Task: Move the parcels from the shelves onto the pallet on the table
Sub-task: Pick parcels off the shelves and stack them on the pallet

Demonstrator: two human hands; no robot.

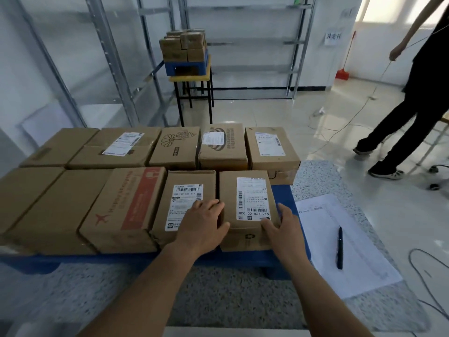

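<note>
A blue pallet lies on the speckled grey table and carries two rows of several brown cardboard parcels. The front-right parcel has a white barcode label on top. My left hand presses against its left side, fingers spread over the seam with the neighbouring labelled parcel. My right hand grips its right front corner, thumb on the top face. The parcel rests flat on the pallet between both hands.
A white sheet of paper with a black pen lies right of the pallet. Metal shelves stand behind. A small table holds another blue pallet stacked with boxes. A person in black stands at right; cables trail nearby.
</note>
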